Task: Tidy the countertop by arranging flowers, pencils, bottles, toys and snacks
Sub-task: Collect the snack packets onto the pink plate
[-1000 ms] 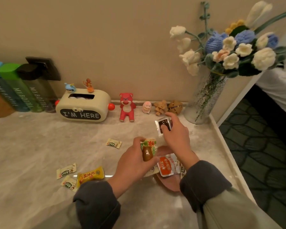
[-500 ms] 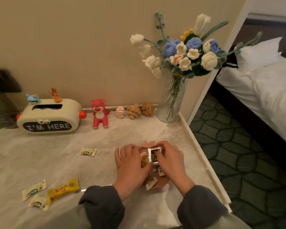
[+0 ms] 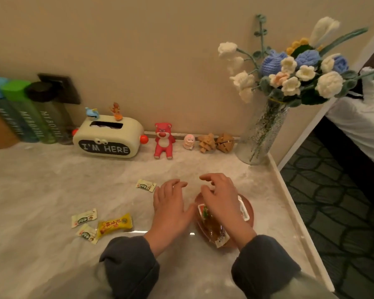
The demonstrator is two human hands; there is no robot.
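Snack packets point(image 3: 212, 225) on pink plate point(image 3: 249, 209) beneath empty, spread right hand point(image 3: 221, 200); left hand point(image 3: 171, 207) likewise open.

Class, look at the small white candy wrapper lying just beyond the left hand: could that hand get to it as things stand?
Probably yes. The left hand is open and holds nothing, and the white candy wrapper lies on bare countertop just left of its fingertips, with nothing between them.

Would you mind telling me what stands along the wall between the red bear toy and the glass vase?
In the head view, three small figures: a pink figurine, then two tan wooden puzzle toys, between red bear and vase.
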